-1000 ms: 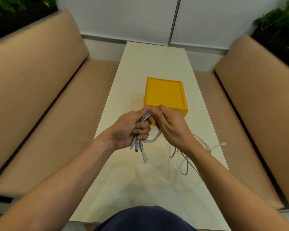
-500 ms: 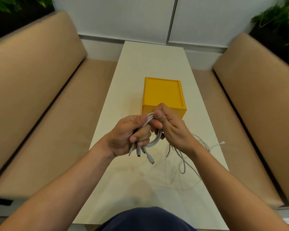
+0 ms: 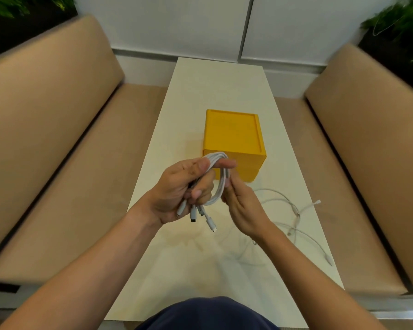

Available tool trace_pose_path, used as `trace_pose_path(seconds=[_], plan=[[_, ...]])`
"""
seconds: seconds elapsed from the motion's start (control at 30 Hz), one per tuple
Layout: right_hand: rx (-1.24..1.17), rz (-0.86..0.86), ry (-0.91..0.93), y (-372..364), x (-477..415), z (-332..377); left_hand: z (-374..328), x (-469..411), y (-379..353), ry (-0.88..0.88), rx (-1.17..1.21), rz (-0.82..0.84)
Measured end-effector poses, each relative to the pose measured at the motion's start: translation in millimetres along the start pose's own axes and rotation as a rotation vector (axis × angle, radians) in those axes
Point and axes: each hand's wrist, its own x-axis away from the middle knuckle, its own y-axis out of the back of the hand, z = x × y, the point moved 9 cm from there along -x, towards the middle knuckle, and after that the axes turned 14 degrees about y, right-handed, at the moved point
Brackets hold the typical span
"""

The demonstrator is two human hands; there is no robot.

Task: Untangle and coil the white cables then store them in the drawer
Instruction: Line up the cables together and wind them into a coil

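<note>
Both forearms extended, hands nearly meeting. Left hand (image 3: pixel 181 189) fingers curled, gripping cable coil (image 3: pixel 222 184); right hand (image 3: pixel 244 210) fingers straight, touching it.

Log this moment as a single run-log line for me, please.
left hand: grips coiled white cables | right hand: fingers touch the coil | loose cables: on table | yellow drawer box: closed

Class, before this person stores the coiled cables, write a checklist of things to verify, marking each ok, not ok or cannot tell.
1. Left hand grips the coiled cable bundle: ok.
2. Connector ends tucked in: not ok, they dangle below the fist.
3. Yellow drawer box opened: not ok, its visible front looks flush.
4. Every cable coiled: not ok, loose white cables lie on the table.
5. Right hand free: cannot tell, its fingers touch the coil.
</note>
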Motion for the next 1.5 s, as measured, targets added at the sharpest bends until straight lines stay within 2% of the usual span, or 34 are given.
trace_pose_path(seconds=[0.17,0.37,0.53,0.7,0.93,1.13,1.37,1.43,1.5], plan=[[0.155,0.268,-0.102,-36,18,-10,-23,6,25,-0.104,0.004,-0.227],[0.071,0.304,-0.174,-42,24,1,-26,10,40,-0.098,-0.089,-0.306],[0.064,0.453,-0.171,-45,24,13,-20,13,49,-0.067,-0.145,-0.406],[-0.067,0.407,-0.258,-53,25,22,-19,10,50,-0.065,-0.114,-0.439],[-0.06,0.351,-0.298,-39,18,30,-26,11,60,-0.104,-0.043,-0.44],[-0.146,0.385,-0.463,-43,26,29,-20,4,64,-0.062,-0.171,-0.493],[-0.534,0.333,-0.663,-61,58,40,-9,4,67,0.02,-0.387,-0.51],[-0.542,0.348,-0.659,-62,64,46,-4,5,63,0.043,-0.439,-0.506],[-0.415,0.372,-0.604,-50,62,51,-1,7,62,0.077,-0.539,-0.531]])
